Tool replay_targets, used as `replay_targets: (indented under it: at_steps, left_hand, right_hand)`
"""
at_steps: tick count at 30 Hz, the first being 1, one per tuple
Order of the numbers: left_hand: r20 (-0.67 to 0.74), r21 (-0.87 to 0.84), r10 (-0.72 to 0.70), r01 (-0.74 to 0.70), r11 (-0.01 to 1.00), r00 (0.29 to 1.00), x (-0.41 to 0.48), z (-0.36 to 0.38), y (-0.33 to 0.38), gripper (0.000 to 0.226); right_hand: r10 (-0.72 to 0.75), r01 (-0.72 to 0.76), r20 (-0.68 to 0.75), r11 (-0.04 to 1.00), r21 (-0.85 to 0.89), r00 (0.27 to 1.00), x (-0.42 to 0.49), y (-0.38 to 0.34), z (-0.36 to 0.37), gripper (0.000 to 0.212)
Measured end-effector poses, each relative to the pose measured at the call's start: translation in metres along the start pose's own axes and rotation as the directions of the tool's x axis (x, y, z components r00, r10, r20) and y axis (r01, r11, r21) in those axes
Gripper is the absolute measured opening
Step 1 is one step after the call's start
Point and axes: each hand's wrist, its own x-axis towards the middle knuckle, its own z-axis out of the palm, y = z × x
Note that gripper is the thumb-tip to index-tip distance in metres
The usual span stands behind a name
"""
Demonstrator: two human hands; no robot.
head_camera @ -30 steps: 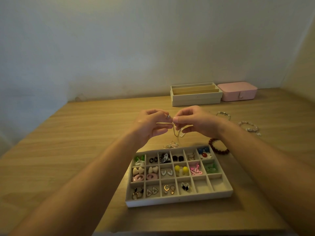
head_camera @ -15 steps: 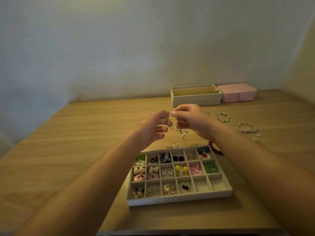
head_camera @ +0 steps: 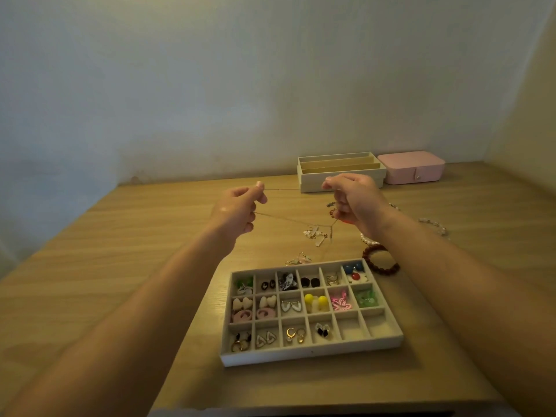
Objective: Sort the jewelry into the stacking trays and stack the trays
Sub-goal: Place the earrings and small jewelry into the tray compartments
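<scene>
Two hands are raised above a wood-grain table (head_camera: 120,266), apart from each other, with one thin metal necklace (head_camera: 288,219) pulled into two fine strands between them. The left hand (head_camera: 237,210) pinches it between thumb and forefinger with the other fingers curled in, and the right hand (head_camera: 355,203) pinches it the same way; the lower strand sags toward the right hand, where a short end hangs down. The necklace is in the air, beyond the near tray (head_camera: 313,355) and touching neither tray nor table. That tray is a flat, pale, felt-like rectangle split into eighteen square compartments, three rows of six. Sixteen of them hold earrings: cream hearts, pink rings, yellow balls, a pink butterfly shape, white triangles, gold hoops and black studs among them. Just behind its far edge lie a few loose earrings (head_camera: 298,260), and a second small pile (head_camera: 314,233) lies further back under the chain. One bracelet of round dark red beads (head_camera: 380,261) rests near the tray's far right corner, a string of white pearls (head_camera: 368,239) just behind it, and another pale beaded bracelet (head_camera: 433,224) further right. Against the wall stands a cream stack of trays (head_camera: 340,179), the top one with three long slots, and beside it one smooth pink box (head_camera: 410,167) with a round snap.
</scene>
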Motion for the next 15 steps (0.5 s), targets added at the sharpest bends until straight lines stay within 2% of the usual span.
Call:
replay_targets:
  at_steps: [4, 8, 13, 15]
  left_hand:
    - [-0.082, 0.012, -0.039, 0.040, 0.999, 0.996, 0.001, -0.013, -0.009, 0.034]
    - [-0.073, 0.016, -0.048, 0.050, 0.999, 0.996, -0.004, -0.017, -0.017, 0.034]
    - [-0.047, -0.126, -0.103, 0.096, 0.987, 0.994, -0.009, -0.017, -0.015, 0.033]
    - [-0.025, -0.197, -0.114, 0.107, 0.974, 0.993, -0.013, -0.019, -0.009, 0.033]
  right_hand:
    - [0.045, -0.042, -0.044, 0.996, 0.081, 0.998, 0.004, 0.009, -0.010, 0.018]
    - [0.026, -0.022, -0.038, 0.995, 0.101, 0.999, 0.005, 0.014, -0.010, 0.010]
    - [-0.010, 0.011, 0.013, 0.996, -0.093, 1.000, 0.001, 0.013, -0.007, 0.010]
    - [-0.024, 0.045, 0.087, 0.967, -0.250, 0.996, -0.002, 0.011, -0.009, 0.011]
